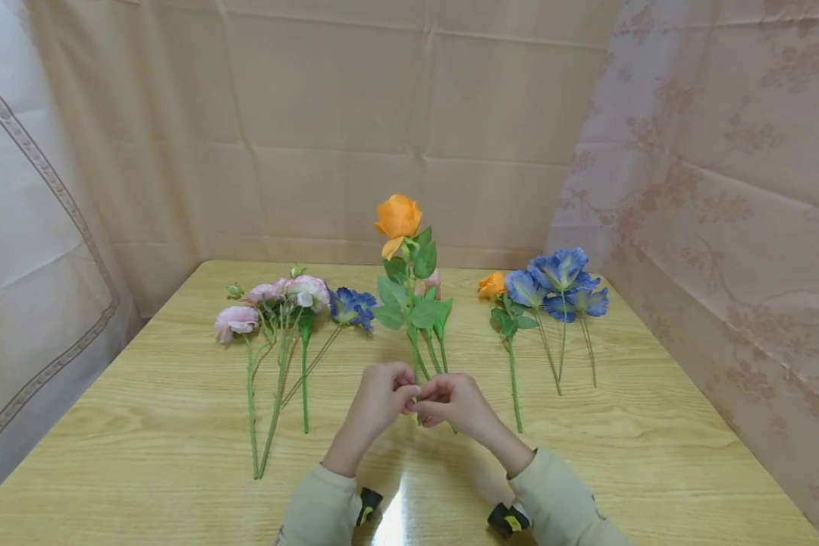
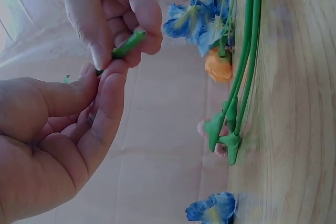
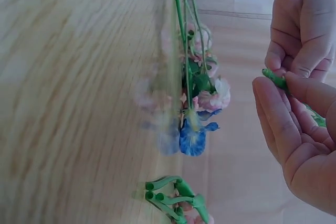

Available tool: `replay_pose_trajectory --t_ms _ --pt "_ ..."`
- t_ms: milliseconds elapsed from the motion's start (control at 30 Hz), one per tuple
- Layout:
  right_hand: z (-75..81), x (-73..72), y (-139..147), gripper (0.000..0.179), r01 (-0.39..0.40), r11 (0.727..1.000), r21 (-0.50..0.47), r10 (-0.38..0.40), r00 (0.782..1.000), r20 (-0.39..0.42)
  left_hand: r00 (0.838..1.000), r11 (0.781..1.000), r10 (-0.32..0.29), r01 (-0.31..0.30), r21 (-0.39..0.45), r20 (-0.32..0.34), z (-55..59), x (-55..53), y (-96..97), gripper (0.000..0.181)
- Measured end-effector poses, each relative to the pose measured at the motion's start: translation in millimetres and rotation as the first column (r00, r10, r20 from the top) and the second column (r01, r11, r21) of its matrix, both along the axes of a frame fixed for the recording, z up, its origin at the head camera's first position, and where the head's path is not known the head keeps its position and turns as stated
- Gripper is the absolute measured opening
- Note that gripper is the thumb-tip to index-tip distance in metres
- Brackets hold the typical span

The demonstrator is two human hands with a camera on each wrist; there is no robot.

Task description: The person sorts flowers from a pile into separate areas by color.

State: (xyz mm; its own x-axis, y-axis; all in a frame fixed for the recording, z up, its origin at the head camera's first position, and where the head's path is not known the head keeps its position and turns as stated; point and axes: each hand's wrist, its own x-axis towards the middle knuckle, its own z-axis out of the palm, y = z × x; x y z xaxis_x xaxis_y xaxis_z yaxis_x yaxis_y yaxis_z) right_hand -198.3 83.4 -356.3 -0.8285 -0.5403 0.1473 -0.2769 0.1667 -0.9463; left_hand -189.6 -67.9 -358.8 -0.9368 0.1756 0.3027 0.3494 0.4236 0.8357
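Orange rose (image 1: 399,218), upright at the centre of the frame, above the counter (image 1: 621,470). Pinched low on the stem (image 2: 129,44) by thumb and fingertips of both left hand (image 1: 381,394) and right hand (image 1: 453,403), close together. Probably mid-adjustment of the stem. Next, by guess: loosen one pinch, then set down, perhaps beside the second orange rose (image 1: 492,285) at right of frame, without snagging leaves.

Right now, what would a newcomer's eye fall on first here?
Probably the orange rose, held up over the middle of the table, its stem pinched between the left hand and right hand. Next, perhaps, the blue flowers bunched on the right and the pink flowers on the left.
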Motion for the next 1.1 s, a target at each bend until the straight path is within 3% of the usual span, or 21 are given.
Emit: replay_pose_trajectory --t_ms 200,333,433,633,867,1100 --pt "-8.2 -4.5 2 0.007 -0.001 1.000 0.004 0.001 0.999 -0.040 1.000 0.999 -0.006 0.006 -0.044 -0.019 -0.3 0.3 2.4 0.008" --pt "-16.1 -10.0 7 0.006 0.016 0.999 0.035 -0.013 0.997 -0.080 0.999 0.998 -0.041 0.042 -0.039 0.019 -2.1 0.2 4.1 0.007" --pt "-17.0 -12.6 10 0.005 0.037 0.998 0.057 -0.033 0.996 -0.080 0.997 0.996 -0.064 0.067 -0.061 0.039 -3.3 0.8 4.5 0.010" --pt "-16.0 -21.4 21 0.006 0.109 0.990 0.092 -0.105 0.993 -0.048 0.997 0.988 -0.074 0.075 -0.137 0.011 -5.3 0.6 1.7 0.011" --pt "-18.1 -34.0 36 0.009 0.267 0.944 0.192 -0.260 0.964 -0.060 0.997 0.986 -0.078 0.080 -0.148 0.023 -6.7 0.1 -2.6 0.012" --pt "-18.3 -42.1 50 0.009 0.341 0.895 0.286 -0.343 0.938 -0.045 0.996 0.982 -0.089 0.093 -0.162 0.031 -6.8 1.7 -4.4 0.014"
